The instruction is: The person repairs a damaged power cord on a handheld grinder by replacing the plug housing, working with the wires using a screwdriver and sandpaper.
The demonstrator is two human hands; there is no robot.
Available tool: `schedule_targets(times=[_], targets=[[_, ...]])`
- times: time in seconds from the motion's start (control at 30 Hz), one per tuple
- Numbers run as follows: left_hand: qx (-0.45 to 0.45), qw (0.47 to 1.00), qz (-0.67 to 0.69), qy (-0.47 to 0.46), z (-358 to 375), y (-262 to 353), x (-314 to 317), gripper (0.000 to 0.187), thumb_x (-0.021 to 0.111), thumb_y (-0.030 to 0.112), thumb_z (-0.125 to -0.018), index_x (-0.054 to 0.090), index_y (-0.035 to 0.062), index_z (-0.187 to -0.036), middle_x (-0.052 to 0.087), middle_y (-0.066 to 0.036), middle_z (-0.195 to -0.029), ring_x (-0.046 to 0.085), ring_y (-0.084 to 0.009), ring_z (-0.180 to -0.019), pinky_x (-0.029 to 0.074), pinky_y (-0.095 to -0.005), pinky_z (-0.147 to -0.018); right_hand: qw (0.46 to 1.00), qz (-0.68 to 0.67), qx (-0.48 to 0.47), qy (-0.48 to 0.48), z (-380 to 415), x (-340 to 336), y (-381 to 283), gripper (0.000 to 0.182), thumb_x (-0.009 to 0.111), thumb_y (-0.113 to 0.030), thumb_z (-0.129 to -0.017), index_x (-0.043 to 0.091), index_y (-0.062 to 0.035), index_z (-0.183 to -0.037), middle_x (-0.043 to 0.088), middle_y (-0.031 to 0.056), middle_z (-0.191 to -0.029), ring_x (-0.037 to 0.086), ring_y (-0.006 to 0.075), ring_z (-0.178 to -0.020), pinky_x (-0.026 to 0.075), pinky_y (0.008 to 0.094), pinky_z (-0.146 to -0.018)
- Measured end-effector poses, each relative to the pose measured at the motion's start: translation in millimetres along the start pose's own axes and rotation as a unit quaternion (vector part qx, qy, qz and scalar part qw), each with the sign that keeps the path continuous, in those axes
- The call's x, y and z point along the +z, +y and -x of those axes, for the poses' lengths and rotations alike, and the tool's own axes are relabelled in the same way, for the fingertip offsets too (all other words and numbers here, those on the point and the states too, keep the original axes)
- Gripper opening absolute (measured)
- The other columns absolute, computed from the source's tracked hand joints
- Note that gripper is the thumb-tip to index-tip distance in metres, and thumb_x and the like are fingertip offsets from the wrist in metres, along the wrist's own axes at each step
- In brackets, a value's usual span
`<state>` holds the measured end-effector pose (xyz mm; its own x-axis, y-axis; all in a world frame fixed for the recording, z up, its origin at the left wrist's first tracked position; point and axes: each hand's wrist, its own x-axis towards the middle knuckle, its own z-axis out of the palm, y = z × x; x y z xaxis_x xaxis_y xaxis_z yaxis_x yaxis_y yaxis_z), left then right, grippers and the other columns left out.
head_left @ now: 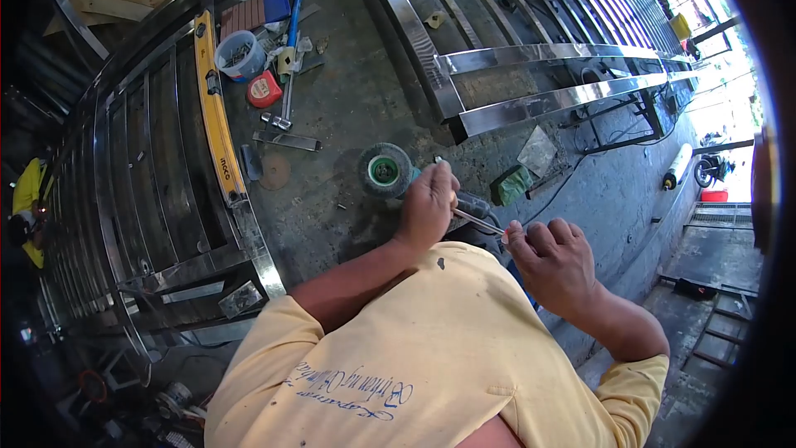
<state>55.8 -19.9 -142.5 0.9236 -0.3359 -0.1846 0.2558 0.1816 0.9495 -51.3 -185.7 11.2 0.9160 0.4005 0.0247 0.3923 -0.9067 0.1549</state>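
Observation:
A thin metal rod (478, 221) with a reddish end runs between my two hands, much like a screwdriver shaft; its full form is hidden. My left hand (428, 206) is closed around its upper end, and a small shiny tip shows above the fingers. My right hand (554, 264) is curled shut at the reddish end. Just beyond my left hand, an angle grinder (471, 202) lies on the floor, partly covered by that hand. Its round grey wheel with a green centre (384, 171) faces up.
To the left, a yellow spirit level (213, 108) rests on a steel frame (166, 141). Near it are a bucket of small metal parts (240, 56) and a red tape measure (264, 90). A shiny barred frame (539, 58) stands ahead right. Another person in yellow (29, 207) is far left.

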Motion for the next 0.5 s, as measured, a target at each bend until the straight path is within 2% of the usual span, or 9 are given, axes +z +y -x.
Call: schedule_targets(times=[0.07,0.1,0.2,0.23,0.37,0.5], targets=[[-0.116,0.986,0.116,0.019,-9,12,-5,0.045,0.043,0.046,-0.107,0.058,0.0082,-0.087,0.056,-0.002,-0.066,0.053,-0.0115,-0.053,0.044,-0.0279,-0.048,0.999,-0.021,0.030,0.007,1,-4,6,0.027,0.070,-0.018,-0.086,0.067,-0.0094,-0.111,0.050,-0.0005,-0.081,0.048,0.0169,-0.075,0.041,0.0328,-0.064],[-0.154,0.972,0.175,0.028,-17,0,-13,0.045,0.044,0.047,-0.106,0.059,0.0078,-0.089,0.056,-0.002,-0.066,0.056,-0.0140,-0.054,0.049,-0.0311,-0.052,0.998,-0.035,0.046,0.007,1,-9,9,0.027,0.071,-0.019,-0.086,0.067,-0.0094,-0.110,0.050,-0.0005,-0.081,0.048,0.0170,-0.075,0.041,0.0327,-0.064],[-0.240,0.931,0.272,0.048,-25,0,-31,0.045,0.047,0.049,-0.104,0.060,0.0084,-0.090,0.059,-0.004,-0.068,0.059,-0.0170,-0.056,0.053,-0.0347,-0.056,0.995,-0.068,0.074,0.013,4,-9,11,0.027,0.074,-0.021,-0.086,0.066,-0.0097,-0.110,0.051,-0.0004,-0.081,0.050,0.0175,-0.074,0.041,0.0336,-0.063],[-0.264,0.914,0.300,0.071,-26,-2,-30,0.044,0.047,0.049,-0.103,0.061,0.0094,-0.091,0.063,-0.005,-0.072,0.063,-0.0210,-0.059,0.056,-0.0388,-0.059,0.993,-0.082,0.080,0.018,4,-4,8,0.027,0.074,-0.021,-0.086,0.066,-0.0099,-0.110,0.052,-0.0004,-0.081,0.050,0.0176,-0.074,0.041,0.0338,-0.062],[-0.261,0.908,0.324,0.051,-20,0,-19,0.044,0.044,0.048,-0.104,0.060,0.0105,-0.090,0.068,-0.008,-0.078,0.070,-0.0242,-0.065,0.059,-0.0409,-0.059,0.990,-0.105,0.090,0.018,0,6,5,0.027,0.073,-0.022,-0.087,0.067,-0.0108,-0.111,0.053,-0.0003,-0.080,0.051,0.0180,-0.073,0.041,0.0346,-0.061],[-0.260,0.912,0.316,0.025,-16,0,-21,0.045,0.043,0.050,-0.104,0.059,0.0100,-0.091,0.068,-0.011,-0.075,0.069,-0.0244,-0.059,0.060,-0.0394,-0.055,0.989,-0.104,0.104,0.005,-3,8,5,0.026,0.072,-0.023,-0.088,0.067,-0.0109,-0.111,0.054,0.0000,-0.081,0.051,0.0181,-0.073,0.042,0.0348,-0.063]])
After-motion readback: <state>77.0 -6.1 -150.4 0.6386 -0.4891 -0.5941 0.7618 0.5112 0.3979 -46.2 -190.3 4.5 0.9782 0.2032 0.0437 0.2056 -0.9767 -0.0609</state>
